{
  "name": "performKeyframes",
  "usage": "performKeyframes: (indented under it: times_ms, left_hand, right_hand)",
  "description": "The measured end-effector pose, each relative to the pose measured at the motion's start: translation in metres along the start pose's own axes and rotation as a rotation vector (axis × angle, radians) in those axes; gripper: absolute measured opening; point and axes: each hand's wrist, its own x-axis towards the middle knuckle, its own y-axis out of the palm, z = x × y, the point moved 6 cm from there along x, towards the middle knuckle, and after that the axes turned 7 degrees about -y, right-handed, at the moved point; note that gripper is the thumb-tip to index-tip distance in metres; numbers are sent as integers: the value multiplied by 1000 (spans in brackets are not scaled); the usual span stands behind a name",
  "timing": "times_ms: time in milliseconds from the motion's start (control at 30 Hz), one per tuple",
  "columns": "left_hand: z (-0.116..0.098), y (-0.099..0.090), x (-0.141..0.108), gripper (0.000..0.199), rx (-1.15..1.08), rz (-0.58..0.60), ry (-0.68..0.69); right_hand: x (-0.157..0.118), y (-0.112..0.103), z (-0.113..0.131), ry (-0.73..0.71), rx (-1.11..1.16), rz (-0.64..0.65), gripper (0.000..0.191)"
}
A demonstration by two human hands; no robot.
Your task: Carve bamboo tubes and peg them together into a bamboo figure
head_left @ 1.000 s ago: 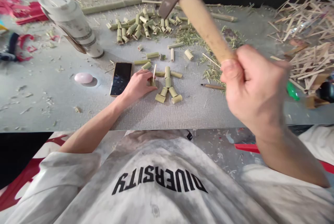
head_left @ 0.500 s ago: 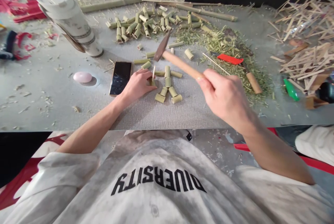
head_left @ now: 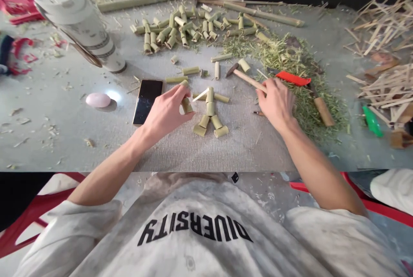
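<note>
While my left hand (head_left: 169,107) is pinching a short bamboo piece (head_left: 186,106) in a narrow grip, a thin stick (head_left: 200,94) is slanting out of it, to the right. My right hand (head_left: 276,100) is curling over the handle end of a hammer (head_left: 248,79); whether it is gripping or merely resting there, I cannot tell.

Handling note: I am judging that the pinch should be bearing on the bamboo wall only, leaving the stick unpressed, since a sideways knock could be snapping or loosening it. Its far tip is overlapping the bamboo arrangement (head_left: 210,108) just right of my left hand; contact is not readable, so lifting before turning is seeming safer.

Surroundings: the hammer head is pointing toward a loose bamboo section (head_left: 244,65) beyond, and laying the tool flat would be sparing it. A pointed tool (head_left: 258,114) is lying partly hidden beside my right hand. Right of that hand, shavings (head_left: 285,55) and a saw (head_left: 293,78) are crowding the tabletop (head_left: 193,156), limiting room on that side. Left of my left hand, a phone (head_left: 145,96) is sitting close by, restricting wrist movement; a pink egg-shaped object (head_left: 98,100) is resting farther out. Well beyond both hands, a pile of cut bamboo (head_left: 172,38) is lying out of the way.
</note>
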Motion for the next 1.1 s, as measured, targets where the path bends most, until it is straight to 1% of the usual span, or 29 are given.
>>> performKeyframes:
  times_ms: [33, 67, 100, 133, 167, 200, 233, 267, 300, 333, 367, 400, 433, 500, 567, 633, 700, 733, 767, 800, 833, 867, 933, 1000, 1033, 1100]
  left_hand:
    - [-1, -1, -1, 30, 1, 1, 5]
    - [-2, -2, -1, 28, 4, 1, 7]
    - [-2, -2, -2, 27, 10, 1, 7]
    - [-1, -2, -2, 26, 19, 2, 7]
    - [-1, -1, -3, 25, 31, 1, 14]
    - [-1, 0, -3, 23, 45, -2, 31]
    - [-2, 1, -4, 21, 55, -9, 53]
    - [-2, 1, -5, 19, 60, -22, 76]
    - [-3, 1, -5, 18, 58, -41, 101]
    - [-4, 0, -6, 17, 50, -63, 123]
    - [-4, -2, -7, 17, 39, -81, 142]
    - [-5, -3, -7, 18, 26, -97, 157]
    - [-6, -5, -7, 19, 14, -111, 171]
    - [-7, -9, -7, 21, -16, -135, 179]
    - [-6, -14, -5, 29, -104, -181, 139]
    - [-2, -16, -4, 47, -325, -220, 74]
    - [1, -13, -3, 61, -636, -178, 34]
    - [0, -11, -4, 61, -766, -138, 37]
    - [-1, -8, -5, 56, -835, -88, 32]
    - [-1, -9, -7, 52, -838, -95, 48]
    - [-2, -11, -9, 47, -788, -117, 65]
    - [-2, -15, -12, 42, -701, -168, 101]
    - [-5, -25, -18, 35, -518, -288, 234]
    - [-8, -31, -21, 34, -392, -353, 354]
    - [-9, -32, -22, 35, -361, -368, 389]
    - [-9, -32, -21, 39, -341, -363, 418]
  right_hand:
    - [2, -8, 6, -42, -1, -58, 34]
    - [3, -21, 17, -99, 8, -157, 33]
    - [0, -38, 31, -170, 31, -285, 33]
    - [-7, -61, 48, -250, 81, -471, 31]
    - [-17, -82, 68, -353, 137, -631, 31]
    - [-27, -98, 91, -475, 167, -704, 31]
    - [-38, -112, 116, -638, 168, -778, 29]
    - [-50, -120, 143, -836, 116, -789, 25]
    - [-50, -113, 168, -962, -17, -564, 21]
    - [-50, -108, 185, -1011, -91, -425, 20]
    - [-47, -102, 195, -1008, -143, -299, 21]
    - [-42, -95, 200, -983, -171, -209, 24]
    - [-36, -90, 201, -953, -167, -165, 28]
    - [-25, -83, 199, -926, -108, -126, 36]
    - [-16, -82, 192, -905, -26, -124, 42]
    - [-11, -86, 185, -839, 52, -155, 42]
    - [-8, -91, 179, -746, 126, -192, 39]
    - [-8, -93, 177, -713, 169, -203, 37]
    - [-8, -93, 176, -694, 218, -204, 36]
    - [-8, -91, 176, -687, 267, -202, 35]
    - [-8, -89, 176, -687, 314, -199, 35]
    - [-8, -85, 177, -701, 359, -198, 35]
    - [-8, -79, 178, -760, 445, -217, 36]
    - [-9, -76, 179, -846, 521, -278, 35]
    - [-10, -75, 179, -884, 550, -315, 35]
    - [-12, -74, 177, -926, 577, -369, 35]
